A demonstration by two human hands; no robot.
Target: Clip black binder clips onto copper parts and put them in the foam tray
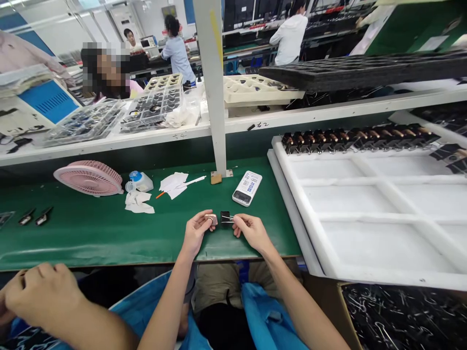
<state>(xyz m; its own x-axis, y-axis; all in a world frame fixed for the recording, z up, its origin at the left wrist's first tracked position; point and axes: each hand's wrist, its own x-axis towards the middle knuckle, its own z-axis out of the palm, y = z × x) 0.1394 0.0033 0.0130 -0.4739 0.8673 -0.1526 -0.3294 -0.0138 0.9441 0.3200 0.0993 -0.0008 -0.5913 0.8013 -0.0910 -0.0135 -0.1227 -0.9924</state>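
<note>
Over the near middle of the green table (109,238), I have the left hand (198,231) closed in a pinch around a small pinkish metallic piece (211,219). Just to its right, the right hand (251,231) has thumb and fingers pressed together on the silver wire handles of a black clip (225,217). From my camera, the clip's black body faces the piece, with a narrow gap between the two.

A little farther off, I see a white handheld device (250,183) lying to the right and a brown block (216,179) at the foot of a white post (209,73). Left of these lie white papers (174,183), a bottle with a blue cap (142,182) and a pink fan (87,178). To the right stands a white divided tray (308,209), a row of black clips (328,140) along its far side; nearer, loose clips (397,316) fill a box. At the near left, another person's forearm (80,311) reaches into my view.
</note>
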